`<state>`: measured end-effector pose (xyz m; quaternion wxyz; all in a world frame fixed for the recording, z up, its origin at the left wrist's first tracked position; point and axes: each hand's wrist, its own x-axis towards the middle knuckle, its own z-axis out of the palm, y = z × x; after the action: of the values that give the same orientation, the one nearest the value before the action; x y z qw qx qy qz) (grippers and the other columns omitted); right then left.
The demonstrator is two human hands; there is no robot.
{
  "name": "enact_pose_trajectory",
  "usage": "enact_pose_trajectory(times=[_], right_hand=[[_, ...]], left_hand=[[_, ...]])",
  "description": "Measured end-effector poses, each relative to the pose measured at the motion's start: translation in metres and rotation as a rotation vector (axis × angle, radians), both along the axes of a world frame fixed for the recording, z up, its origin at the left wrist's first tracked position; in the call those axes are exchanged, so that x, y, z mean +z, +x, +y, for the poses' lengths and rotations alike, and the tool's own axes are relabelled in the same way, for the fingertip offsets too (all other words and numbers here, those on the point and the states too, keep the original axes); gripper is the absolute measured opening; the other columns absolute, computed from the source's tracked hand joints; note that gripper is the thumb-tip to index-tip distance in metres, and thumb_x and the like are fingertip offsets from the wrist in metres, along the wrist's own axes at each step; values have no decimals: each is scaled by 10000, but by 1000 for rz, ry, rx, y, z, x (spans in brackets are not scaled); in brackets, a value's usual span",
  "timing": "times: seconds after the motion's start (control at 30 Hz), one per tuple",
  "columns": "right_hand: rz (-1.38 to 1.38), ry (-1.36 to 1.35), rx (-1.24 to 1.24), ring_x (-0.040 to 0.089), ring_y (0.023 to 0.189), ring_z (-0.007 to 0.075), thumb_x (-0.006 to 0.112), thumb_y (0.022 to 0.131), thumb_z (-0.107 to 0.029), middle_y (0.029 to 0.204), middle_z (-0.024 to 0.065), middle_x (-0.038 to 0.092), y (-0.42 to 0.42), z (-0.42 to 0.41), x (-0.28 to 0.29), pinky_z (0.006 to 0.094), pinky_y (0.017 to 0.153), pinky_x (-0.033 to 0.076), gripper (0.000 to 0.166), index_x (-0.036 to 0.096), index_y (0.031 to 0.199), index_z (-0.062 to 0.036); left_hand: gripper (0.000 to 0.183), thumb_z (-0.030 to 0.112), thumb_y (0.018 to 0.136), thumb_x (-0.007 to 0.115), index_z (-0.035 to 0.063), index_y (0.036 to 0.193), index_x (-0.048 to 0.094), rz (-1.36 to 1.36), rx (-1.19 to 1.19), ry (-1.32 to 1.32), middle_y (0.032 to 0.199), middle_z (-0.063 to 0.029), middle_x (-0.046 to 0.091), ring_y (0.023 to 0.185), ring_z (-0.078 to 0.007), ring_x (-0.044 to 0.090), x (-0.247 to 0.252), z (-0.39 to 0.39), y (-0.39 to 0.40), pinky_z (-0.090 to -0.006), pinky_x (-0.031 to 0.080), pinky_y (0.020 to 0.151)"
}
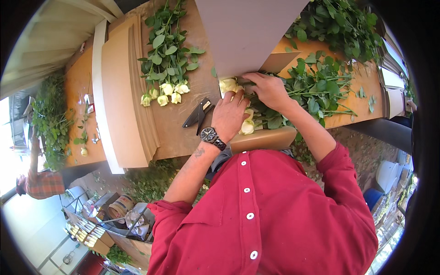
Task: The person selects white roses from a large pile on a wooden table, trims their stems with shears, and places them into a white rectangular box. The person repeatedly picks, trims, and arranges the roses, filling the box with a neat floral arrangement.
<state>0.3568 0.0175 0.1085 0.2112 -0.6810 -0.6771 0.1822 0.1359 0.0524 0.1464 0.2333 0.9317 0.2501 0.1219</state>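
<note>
My left hand (229,115), with a dark wristwatch, curls its fingers over pale cream rose blooms (228,84) at the table's near edge. My right hand (270,90) reaches in from the right with its fingertips beside the same blooms; what they pinch is hidden. Another cream rose (247,125) shows below my left fingers, above a folded brown cardboard sheet (264,139) at my waist. The roses' leafy stems (318,86) run off to the right. Over the blooms rises a large upright cardboard panel (249,34). A black stapler-like tool (198,114) lies left of my left hand.
A bunch of cream roses (167,90) lies on the wooden table (182,137), beside stacked cardboard sheets (129,103). More leafy stems (335,25) pile up at the far right. At the left, another person's plaid sleeve (44,185) shows near greenery (51,120).
</note>
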Motion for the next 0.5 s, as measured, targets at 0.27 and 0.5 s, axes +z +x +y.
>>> enact_pose_trajectory(times=[0.27, 0.5], right_hand=[[-161, 309, -27, 730, 814, 313, 735, 823, -107, 911, 81, 750, -13, 14, -23, 426, 711, 582, 233, 667, 1046, -119], [-87, 496, -175, 710, 759, 303, 816, 726, -43, 837, 79, 726, -16, 4, 19, 402, 667, 561, 239, 680, 918, -87]], left_hand=[[448, 220, 828, 795, 63, 1220, 646, 50, -2, -2, 1383, -169, 586, 1202, -350, 551, -1, -6, 1, -421, 525, 998], [503, 162, 827, 791, 15, 1277, 621, -27, 77, -25, 1384, -216, 582, 1191, -380, 553, -8, -17, 0, -438, 517, 1013]])
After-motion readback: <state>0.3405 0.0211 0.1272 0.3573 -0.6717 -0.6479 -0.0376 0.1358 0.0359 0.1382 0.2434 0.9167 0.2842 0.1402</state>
